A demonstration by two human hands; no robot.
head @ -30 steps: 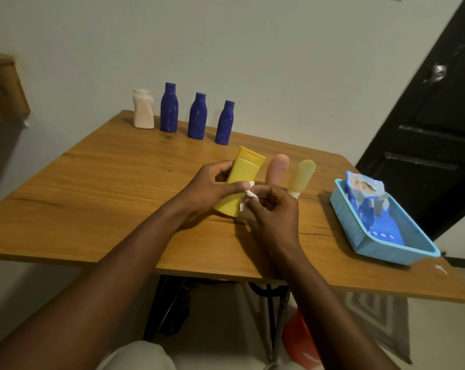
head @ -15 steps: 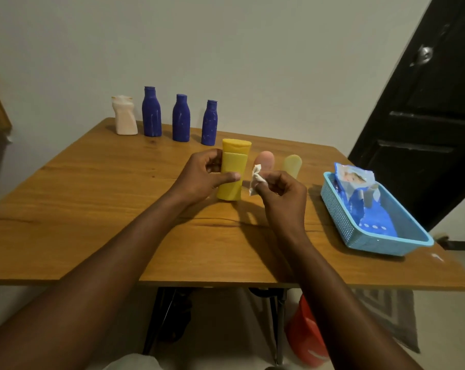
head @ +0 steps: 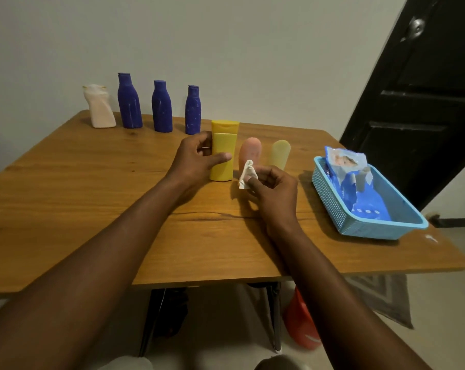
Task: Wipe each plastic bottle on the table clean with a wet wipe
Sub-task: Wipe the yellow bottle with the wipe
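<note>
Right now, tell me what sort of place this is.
Probably a room at home: a wooden table by a plain pale wall, a black panelled door, a patterned grey rug.

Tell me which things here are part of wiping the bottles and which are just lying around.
Part of the job: yellow bottle in the left hand; wet wipe pinched in the right hand; pink bottle; pale yellow bottle; three blue bottles; cream bottle; wipes pack in the blue basket.
Just there: black door; red object under the table; rug.
</note>
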